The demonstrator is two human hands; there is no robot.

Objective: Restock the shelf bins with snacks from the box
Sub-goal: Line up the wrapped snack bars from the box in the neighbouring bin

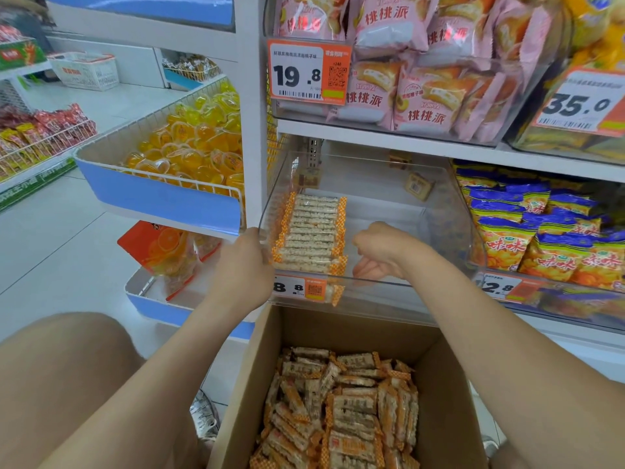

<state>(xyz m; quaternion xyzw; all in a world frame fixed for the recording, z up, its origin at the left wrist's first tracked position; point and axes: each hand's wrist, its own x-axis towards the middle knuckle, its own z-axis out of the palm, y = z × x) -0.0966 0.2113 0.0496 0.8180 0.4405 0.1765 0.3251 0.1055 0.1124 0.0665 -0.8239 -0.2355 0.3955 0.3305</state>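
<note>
An orange price tag reads 19.8. Pink pastry packs lie just right of it. Orange jelly cups fill a wire basket lower left of it, and blue-and-yellow crisp bags sit lower right.

Snack row at bin's left; box below in front

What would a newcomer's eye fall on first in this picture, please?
The neat row of orange-edged snack bars at the left of the mostly bare clear bin at the picture's centre draws the eye first, with the left hand gripping the bin's front left corner and the right hand curled beside the row. Below, the open cardboard box holds a loose heap of the same bars.
</note>
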